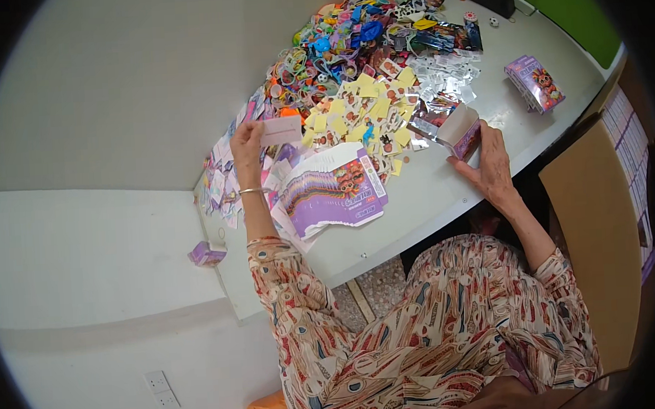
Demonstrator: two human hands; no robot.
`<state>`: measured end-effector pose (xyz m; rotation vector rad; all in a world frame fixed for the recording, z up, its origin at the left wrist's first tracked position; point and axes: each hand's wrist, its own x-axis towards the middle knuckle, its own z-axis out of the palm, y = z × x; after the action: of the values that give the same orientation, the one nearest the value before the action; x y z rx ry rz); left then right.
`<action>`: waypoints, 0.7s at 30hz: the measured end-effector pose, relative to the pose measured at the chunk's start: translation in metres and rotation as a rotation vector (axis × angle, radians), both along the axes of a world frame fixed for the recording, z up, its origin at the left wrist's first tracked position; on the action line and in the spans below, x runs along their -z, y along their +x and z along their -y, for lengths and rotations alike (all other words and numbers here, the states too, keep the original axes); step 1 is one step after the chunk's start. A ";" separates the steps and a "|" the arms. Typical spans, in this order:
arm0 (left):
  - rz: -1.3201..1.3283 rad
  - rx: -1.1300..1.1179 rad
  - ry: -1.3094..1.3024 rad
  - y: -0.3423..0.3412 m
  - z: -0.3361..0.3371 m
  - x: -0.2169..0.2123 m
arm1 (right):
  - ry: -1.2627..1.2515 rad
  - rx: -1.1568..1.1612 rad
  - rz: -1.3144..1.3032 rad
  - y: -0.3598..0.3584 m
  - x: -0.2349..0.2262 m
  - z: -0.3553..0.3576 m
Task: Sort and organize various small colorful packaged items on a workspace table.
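My left hand (pixel 246 143) is closed on a pale pink card (pixel 281 130), pinched by one end above the piles. My right hand (pixel 494 167) grips a small purple box (pixel 466 143) whose top stands open, its white inner side showing. Below the card lies a fanned stack of flat purple cartons (pixel 334 197). Between my hands spreads a heap of yellow and white picture cards (pixel 370 102). More pinkish cards (pixel 226 184) lie scattered beside my left wrist. What is inside the held box cannot be made out.
A large pile of small colourful toys (pixel 334 45) runs along the wall. Silver packets (pixel 443 76) lie right of it. Filled purple boxes (pixel 536 82) are stacked at the right. A cardboard carton (pixel 596 242) holding many boxes stands beside the table. Another purple box (pixel 208 254) sits at the left edge.
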<state>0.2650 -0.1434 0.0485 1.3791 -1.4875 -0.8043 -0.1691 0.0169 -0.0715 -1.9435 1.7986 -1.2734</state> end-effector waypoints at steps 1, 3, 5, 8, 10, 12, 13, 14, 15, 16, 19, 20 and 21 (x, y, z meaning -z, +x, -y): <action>0.032 -0.006 -0.071 -0.010 0.001 -0.010 | -0.008 -0.014 0.002 -0.001 -0.006 -0.001; -0.013 0.058 -0.088 -0.047 -0.002 -0.026 | -0.024 -0.021 -0.005 -0.002 -0.008 -0.001; -0.065 0.152 -0.075 -0.106 -0.018 -0.037 | -0.066 -0.025 -0.018 -0.007 -0.004 -0.003; -0.044 0.163 -0.212 -0.183 -0.064 -0.061 | -0.125 -0.061 -0.006 0.003 -0.010 0.002; -0.027 0.175 -0.319 -0.224 -0.090 -0.061 | -0.080 -0.055 0.009 0.004 -0.011 0.000; 0.075 0.243 -0.414 -0.245 -0.103 -0.052 | -0.015 -0.053 -0.009 0.002 -0.010 -0.003; 0.188 0.288 -0.516 -0.251 -0.108 -0.049 | -0.012 -0.054 -0.034 0.003 -0.010 -0.004; 0.188 0.297 -0.514 -0.256 -0.113 -0.049 | -0.010 -0.057 -0.059 0.002 -0.009 -0.005; 0.354 0.347 -0.555 -0.260 -0.116 -0.048 | -0.002 -0.061 -0.058 0.001 -0.009 -0.005; 0.521 0.392 -0.598 -0.264 -0.119 -0.048 | -0.003 -0.057 -0.057 0.001 -0.010 -0.006; 0.605 0.452 -0.633 -0.274 -0.116 -0.032 | -0.014 -0.041 -0.056 0.001 -0.011 -0.006; 0.606 0.453 -0.637 -0.277 -0.116 -0.028 | -0.015 -0.048 -0.055 0.001 -0.011 -0.006; 0.639 0.467 -0.643 -0.281 -0.115 -0.025 | -0.017 -0.053 -0.054 0.001 -0.011 -0.006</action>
<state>-0.0160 -0.0281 0.0731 0.8212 -2.3551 -0.0810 -0.1683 0.0233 -0.0603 -2.0394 1.7534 -1.2351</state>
